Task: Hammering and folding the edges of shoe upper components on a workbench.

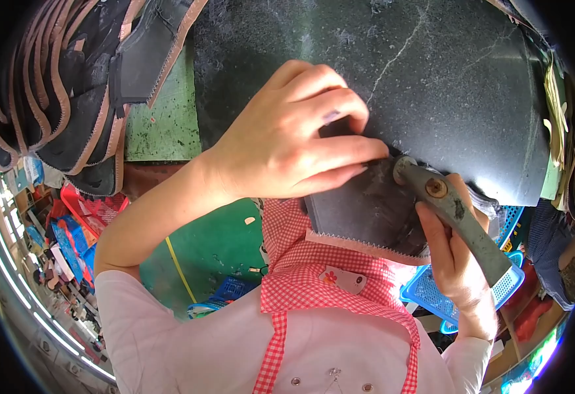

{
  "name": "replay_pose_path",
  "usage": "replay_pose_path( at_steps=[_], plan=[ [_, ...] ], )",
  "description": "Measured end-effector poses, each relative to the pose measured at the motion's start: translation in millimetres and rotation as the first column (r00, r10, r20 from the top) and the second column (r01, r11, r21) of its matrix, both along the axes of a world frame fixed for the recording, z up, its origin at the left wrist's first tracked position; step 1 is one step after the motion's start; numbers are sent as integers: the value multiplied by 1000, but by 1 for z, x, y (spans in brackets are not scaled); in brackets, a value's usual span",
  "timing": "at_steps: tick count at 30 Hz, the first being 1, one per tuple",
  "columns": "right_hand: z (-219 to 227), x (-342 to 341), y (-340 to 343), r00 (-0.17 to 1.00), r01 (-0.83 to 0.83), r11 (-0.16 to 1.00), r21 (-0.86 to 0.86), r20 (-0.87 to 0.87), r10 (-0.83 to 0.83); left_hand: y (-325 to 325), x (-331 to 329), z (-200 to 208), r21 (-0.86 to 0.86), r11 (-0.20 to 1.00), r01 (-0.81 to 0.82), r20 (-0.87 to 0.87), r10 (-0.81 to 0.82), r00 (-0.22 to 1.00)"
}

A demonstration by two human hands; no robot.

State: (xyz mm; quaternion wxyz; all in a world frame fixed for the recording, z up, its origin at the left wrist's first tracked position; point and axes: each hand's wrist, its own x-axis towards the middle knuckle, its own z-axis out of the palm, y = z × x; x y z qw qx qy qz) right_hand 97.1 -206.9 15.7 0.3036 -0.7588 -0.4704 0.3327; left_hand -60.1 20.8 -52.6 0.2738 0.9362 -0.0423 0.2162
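Observation:
A black leather-like piece (366,210) with a tan zigzag-cut edge lies over the near edge of the dark worktop (425,85). My left hand (307,138) is curled over its far side, fingers bent and fingertips pressed on it. In my right hand (455,256) is a hammer (461,213) with a grey metal head and a rusty bolt on top. Its round face rests at or just over the piece, close to my left fingertips. The handle is mostly hidden by the head and my fingers.
Stacked black pieces with tan edges (57,98) hang at the far left, partly over a green board (162,125). Blue plastic baskets (425,289) stand below right. A red crate (90,203) is at the left, and yellowish sheets (553,118) line the right edge.

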Motion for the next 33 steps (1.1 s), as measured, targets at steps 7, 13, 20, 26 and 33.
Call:
replay_pose_path(
  at_steps=[7,13,20,26,33],
  plan=[
    [1,0,1,1000,16,1000,5,-23,-16,-12,-5,1,-122,990,-76,-103,64,993],
    [-1,2,0,997,34,999,-14,-73,-35,-16,-12,9,166,986,-5,-51,13,999],
    [3,-1,3,1000,19,1000,20,-24,-19,-11,-11,14,-221,949,-224,-249,167,954],
    [11,13,7,999,-53,998,40,6,53,-12,2,2,-107,979,-173,-115,161,980],
    [8,10,15,999,-9,1000,19,44,8,-13,2,-3,-71,989,-132,-35,129,991]
  ],
)
